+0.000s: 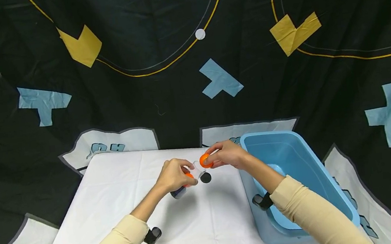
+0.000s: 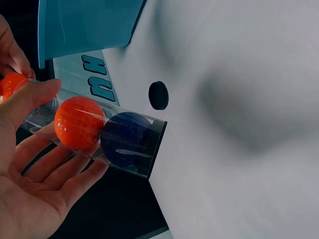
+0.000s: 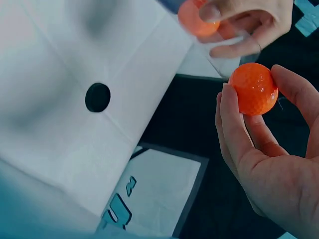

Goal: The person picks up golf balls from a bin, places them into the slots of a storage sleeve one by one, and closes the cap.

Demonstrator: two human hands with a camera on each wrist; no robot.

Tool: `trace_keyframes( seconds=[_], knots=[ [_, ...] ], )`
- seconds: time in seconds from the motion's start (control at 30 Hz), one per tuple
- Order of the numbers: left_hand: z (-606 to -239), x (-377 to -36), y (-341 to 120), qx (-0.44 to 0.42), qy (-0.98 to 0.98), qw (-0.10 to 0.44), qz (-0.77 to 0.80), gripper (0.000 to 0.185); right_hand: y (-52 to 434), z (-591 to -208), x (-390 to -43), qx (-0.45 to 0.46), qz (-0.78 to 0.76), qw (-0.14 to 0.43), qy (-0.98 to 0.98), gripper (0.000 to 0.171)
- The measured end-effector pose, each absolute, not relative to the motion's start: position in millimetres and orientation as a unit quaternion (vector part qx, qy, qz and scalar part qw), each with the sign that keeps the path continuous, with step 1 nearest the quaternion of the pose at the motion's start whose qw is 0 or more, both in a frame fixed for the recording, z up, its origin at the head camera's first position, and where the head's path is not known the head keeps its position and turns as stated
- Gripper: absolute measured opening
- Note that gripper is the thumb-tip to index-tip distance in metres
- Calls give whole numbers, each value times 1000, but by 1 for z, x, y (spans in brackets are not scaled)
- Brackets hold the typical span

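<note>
My left hand (image 1: pixel 173 176) grips a clear tube (image 2: pixel 155 130) held tilted above the white table. Inside it, a dark blue ball (image 2: pixel 125 139) sits at the lower end with an orange golf ball (image 2: pixel 79 122) against it. My right hand (image 1: pixel 228 153) pinches another orange golf ball (image 3: pixel 253 88) between thumb and fingertips, right at the tube's upper end. On the table below lies a round black cap (image 1: pixel 205 177), which also shows in the right wrist view.
A blue plastic bin (image 1: pixel 256 213) stands on the right of the white table (image 1: pixel 197 238), under my right forearm. Behind the table hangs a black cloth (image 1: pixel 162 101) with blue and yellow patches.
</note>
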State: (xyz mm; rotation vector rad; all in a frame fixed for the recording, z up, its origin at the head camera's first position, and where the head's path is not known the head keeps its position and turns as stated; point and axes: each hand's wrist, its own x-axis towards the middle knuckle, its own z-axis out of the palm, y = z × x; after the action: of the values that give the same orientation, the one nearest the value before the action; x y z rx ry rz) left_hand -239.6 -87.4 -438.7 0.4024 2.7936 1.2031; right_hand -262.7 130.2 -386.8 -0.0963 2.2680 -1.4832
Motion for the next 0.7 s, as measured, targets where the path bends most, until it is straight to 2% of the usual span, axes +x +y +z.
trace_keyframes(
  seconds=[0.43,0.7],
  knots=[
    [-438,-239,-85,133,909,36,393,33,121,-399,-259,-52,-570,252,781,36],
    [-439,-240,-84,128,911,36,390,35,124,-400,-261,-36,-569,251,782,37]
  ],
)
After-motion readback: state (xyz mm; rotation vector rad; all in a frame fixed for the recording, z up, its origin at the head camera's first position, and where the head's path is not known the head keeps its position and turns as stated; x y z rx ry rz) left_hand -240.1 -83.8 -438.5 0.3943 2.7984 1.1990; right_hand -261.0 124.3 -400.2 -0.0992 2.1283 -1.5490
